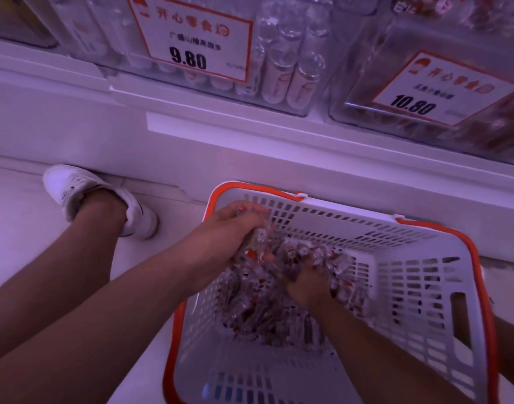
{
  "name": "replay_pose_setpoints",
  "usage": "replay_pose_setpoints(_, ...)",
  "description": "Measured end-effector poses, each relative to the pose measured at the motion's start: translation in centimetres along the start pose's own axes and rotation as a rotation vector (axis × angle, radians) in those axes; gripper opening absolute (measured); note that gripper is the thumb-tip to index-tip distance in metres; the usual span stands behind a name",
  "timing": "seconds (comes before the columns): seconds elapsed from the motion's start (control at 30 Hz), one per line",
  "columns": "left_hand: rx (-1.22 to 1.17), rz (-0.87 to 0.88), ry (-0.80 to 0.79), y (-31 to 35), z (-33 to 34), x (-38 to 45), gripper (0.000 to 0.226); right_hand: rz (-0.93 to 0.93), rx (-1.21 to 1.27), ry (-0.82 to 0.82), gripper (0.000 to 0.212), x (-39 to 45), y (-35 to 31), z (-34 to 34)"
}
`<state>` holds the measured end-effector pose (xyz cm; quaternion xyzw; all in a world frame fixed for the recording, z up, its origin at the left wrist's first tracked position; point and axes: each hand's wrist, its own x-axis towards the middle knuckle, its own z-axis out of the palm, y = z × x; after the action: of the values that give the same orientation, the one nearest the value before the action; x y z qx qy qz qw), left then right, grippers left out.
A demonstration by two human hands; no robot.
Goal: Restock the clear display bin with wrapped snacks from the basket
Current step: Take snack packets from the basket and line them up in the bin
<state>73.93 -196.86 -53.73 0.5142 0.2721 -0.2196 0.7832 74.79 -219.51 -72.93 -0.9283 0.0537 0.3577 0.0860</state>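
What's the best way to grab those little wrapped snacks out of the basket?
Probably from above, scooping a bunch. The snacks lie in a loose heap in the open-topped basket, too small and jumbled to pick singly. The left hand already grips a clump; the right hand digs into the pile.

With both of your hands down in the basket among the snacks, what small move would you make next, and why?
Probably lift the left hand up toward the clear bin marked 10.80. It already grips a bunch of wrapped snacks above the pile, while the right hand is buried among snacks in the white basket, seemingly gathering more.
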Motion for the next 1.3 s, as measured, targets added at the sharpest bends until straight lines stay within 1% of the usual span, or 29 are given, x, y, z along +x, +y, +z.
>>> replay_pose_setpoints(0.03, -0.02, -0.005, 0.01, 0.1, -0.1, 0.0, 0.019, 0.027, 0.004, 0.021, 0.104, 0.2, -1.0, 0.9)
replay_pose_setpoints(0.07, -0.036, -0.005, 0.024, 0.2, -0.1, 0.1, 0.019, 0.037, -0.008, 0.061, 0.104, 0.2, -2.0, 1.8)
replay_pose_setpoints(0.13, -0.064, -0.001, 0.051, 0.3, -0.2, 0.0, 0.017, 0.019, -0.068, 0.143, 0.094, -0.2, -3.6, 2.8)
replay_pose_setpoints(0.2, -0.074, 0.006, 0.092, 0.5, -0.5, -0.1, 0.015, -0.041, -0.089, 0.177, 0.081, -0.6, -4.1, 2.9)
replay_pose_setpoints(0.27, -0.077, 0.011, 0.138, 0.7, -1.0, -0.2, 0.012, -0.12, -0.001, 0.191, 0.074, -0.3, -3.1, 2.3)
replay_pose_setpoints(0.3, -0.076, 0.013, 0.159, 0.9, -1.2, -0.2, 0.012, -0.152, 0.082, 0.173, 0.075, -0.1, -2.3, 1.9)
replay_pose_setpoints(0.37, -0.074, 0.02, 0.192, 1.1, -1.7, -0.3, 0.011, -0.17, 0.227, 0.123, 0.075, 0.1, -0.7, 0.9)
replay_pose_setpoints(0.4, -0.077, 0.025, 0.204, 1.2, -1.8, -0.3, 0.01, -0.164, 0.244, 0.143, 0.07, 0.0, 0.1, 0.5)
replay_pose_setpoints(0.47, -0.072, 0.035, 0.228, 1.3, -2.1, -0.3, 0.013, -0.193, 0.194, 0.277, 0.062, -0.6, 1.5, -0.3)
replay_pose_setpoints(0.53, -0.059, 0.035, 0.25, 1.4, -2.0, -0.4, 0.014, -0.346, 0.082, 0.389, 0.061, -1.4, 2.2, -0.7)
replay_pose_setpoints(0.57, -0.057, 0.029, 0.256, 1.4, -1.9, -0.5, 0.014, -0.445, 0.01, 0.395, 0.064, -1.8, 2.0, -0.8)
replay_pose_setpoints(0.67, -0.062, 0.009, 0.279, 1.5, -1.2, -0.6, 0.008, -0.658, -0.197, 0.274, 0.082, -2.6, -0.8, 0.1)
replay_pose_setpoints(0.7, -0.062, 0.0, 0.281, 1.6, -1.1, -0.7, 0.007, -0.705, -0.265, 0.221, 0.087, -2.6, -2.0, 0.9)
replay_pose_setpoints(0.77, -0.06, -0.015, 0.278, 1.6, -0.8, -0.7, 0.007, -0.754, -0.38, 0.132, 0.091, -2.4, -3.6, 2.3)
replay_pose_setpoints(0.83, -0.061, -0.02, 0.275, 1.7, -0.8, -0.7, 0.008, -0.704, -0.445, 0.091, 0.086, -1.9, -4.1, 2.9)
replay_pose_setpoints(0.93, -0.073, -0.022, 0.263, 1.9, -0.9, -0.5, 0.007, -0.637, -0.545, 0.111, 0.063, -1.7, -3.0, 4.1)
replay_pose_setpoints(0.97, -0.073, -0.022, 0.259, 2.1, -1.0, -0.5, 0.007, -0.599, -0.54, 0.102, 0.058, -1.9, -2.4, 4.5)
replay_pose_setpoints(1.07, -0.069, -0.011, 0.261, 2.3, -1.3, -0.6, 0.007, -0.422, -0.306, 0.079, 0.05, -2.5, -1.1, 4.8)
replay_pose_setpoints(1.17, -0.052, 0.018, 0.296, 2.2, -1.3, -0.3, 0.004, -0.279, 0.046, 0.055, 0.039, -3.5, -2.0, 1.7)
replay_pose_setpoints(1.2, -0.024, 0.038, 0.323, 2.1, -1.1, -0.1, 0.004, -0.261, 0.187, 0.062, 0.033, -4.1, -2.7, -0.2)
replay_pose_setpoints(1.27, 0.104, 0.106, 0.381, 2.1, -0.4, 0.2, 0.006, -0.289, 0.424, 0.113, 0.012, -5.5, -4.1, -4.7)
replay_pose_setpoints(1.3, 0.162, 0.153, 0.385, 2.3, 0.2, 0.2, 0.009, -0.317, 0.512, 0.161, 0.012, -6.4, -4.7, -7.2)
